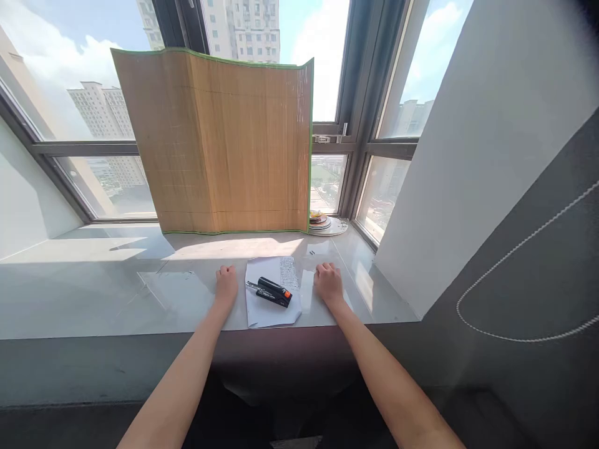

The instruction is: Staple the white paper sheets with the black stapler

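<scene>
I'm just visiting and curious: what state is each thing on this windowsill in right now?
Left hand: fisted, resting on the sill, holding nothing.
Right hand: curled, resting on the sill, empty.
Stapler: closed, lying on the paper.
Paper sheets: flat, between the hands.
Bamboo mat: unrolled, upright against the window.

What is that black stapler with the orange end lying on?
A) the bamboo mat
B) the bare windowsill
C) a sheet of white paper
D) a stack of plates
C: the stapler lies on the white paper, between the left hand and right hand, neither touching it.
</scene>
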